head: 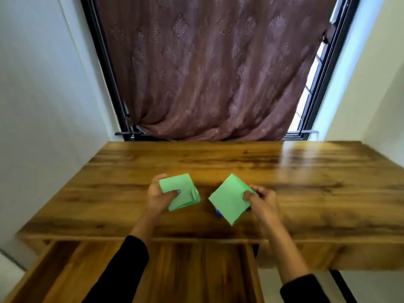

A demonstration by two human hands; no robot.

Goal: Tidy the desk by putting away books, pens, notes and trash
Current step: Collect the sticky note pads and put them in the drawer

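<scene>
Left hand [157, 196] grips one green note stack [182, 191], right hand [263, 199] pinches another green stack [229, 199], both near desk [306, 193] front edge, above open drawer [196, 270].

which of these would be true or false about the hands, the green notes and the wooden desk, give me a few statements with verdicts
1. Each hand holds a green square paper note. True: the left hand holds the left green note, and the right hand holds the right green note.
2. The brown wooden desk has a stack of books at its far edge. False: no books show on it.
3. The wooden drawer below the desk front is pulled open. True.
4. The patterned brown curtain is drawn fully aside. False: it covers most of the window.
5. Both notes lie flat on the desk, untouched. False: both are gripped.
</scene>
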